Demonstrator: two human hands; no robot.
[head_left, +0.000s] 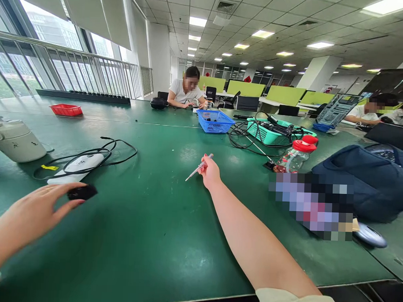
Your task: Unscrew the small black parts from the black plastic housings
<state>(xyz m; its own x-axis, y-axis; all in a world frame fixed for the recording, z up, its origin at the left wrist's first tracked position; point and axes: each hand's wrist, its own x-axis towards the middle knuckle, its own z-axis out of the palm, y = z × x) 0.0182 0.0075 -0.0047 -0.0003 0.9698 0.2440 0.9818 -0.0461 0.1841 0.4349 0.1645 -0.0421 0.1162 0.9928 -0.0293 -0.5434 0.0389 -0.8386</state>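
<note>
Between the thumb and fingers of my left hand [37, 211] is a small black block-like part [82, 192], held above the green table [135, 245]; its exact kind is not clear. My right hand [210, 172] reaches out over the middle of the table, closed around a thin screwdriver [197, 169] with a clear handle. The screwdriver's tip points down and to the left. Just beyond my left hand lies a white device [84, 163] with a black cable [122, 144] looped over it.
A blue basket [215, 125] and a green basket [271, 138] full of cables stand toward the back. A red tray [66, 110] and a beige jug [18, 140] are at left. On the right are a red-lidded jar [292, 158] and a dark backpack [369, 179]. A person [185, 91] sits opposite.
</note>
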